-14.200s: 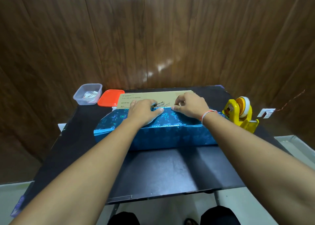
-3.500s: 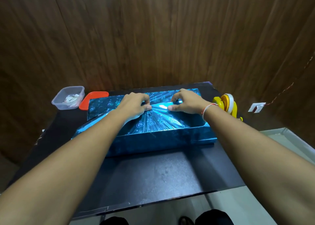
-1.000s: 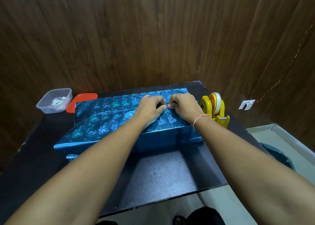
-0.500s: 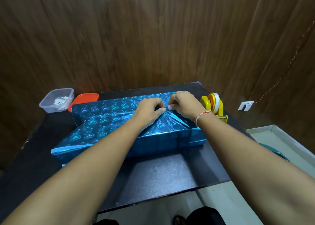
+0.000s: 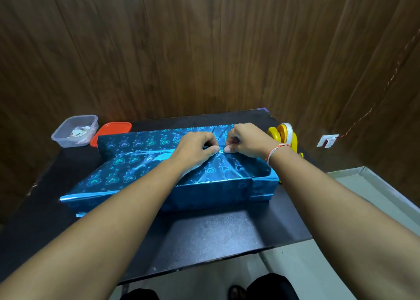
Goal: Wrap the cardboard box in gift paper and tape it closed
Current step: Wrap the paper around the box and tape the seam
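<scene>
Since a moment ago, you are keeping both hands, left (image 5: 196,149) and right (image 5: 246,142), pinching the shiny blue heart-patterned gift paper (image 5: 127,167) together atop the box on the black counter (image 5: 218,236), yellow tape dispenser (image 5: 284,138) just beside.

Dark brown wood panelling (image 5: 204,49) with vertical seams covers the walls behind and to both sides, meeting at an inner corner on the right, and a faint sheen of light lies on the upper boards. A black table (image 5: 216,236) stands against the back wall over a pale floor (image 5: 284,277). On the right wall sits a small white switch plate (image 5: 327,140) (a thin twisted wire (image 5: 386,86) climbs away from it).
</scene>
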